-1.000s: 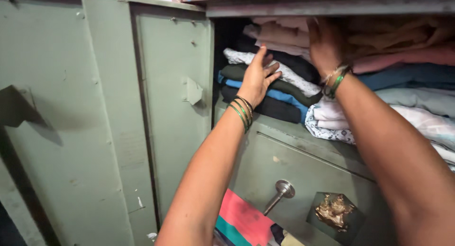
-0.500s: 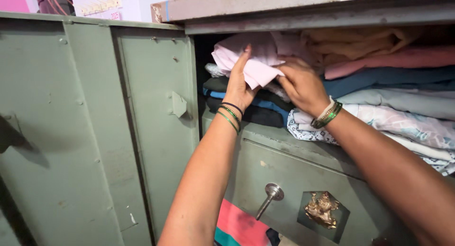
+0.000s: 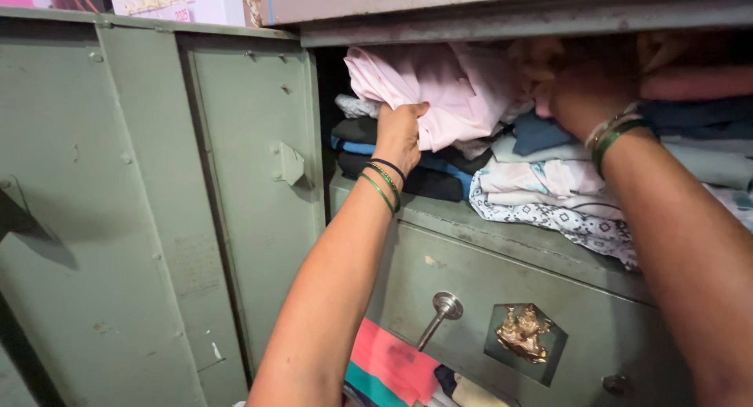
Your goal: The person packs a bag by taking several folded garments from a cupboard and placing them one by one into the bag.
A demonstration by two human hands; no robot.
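Pale pink folded cloth now bulges further out at the steel cupboard shelf's left edge, gripped by the left hand; the right hand has pushed deeper into the stacked clothes, its grip unclear.

folded clothes on shelf — locker handle below.
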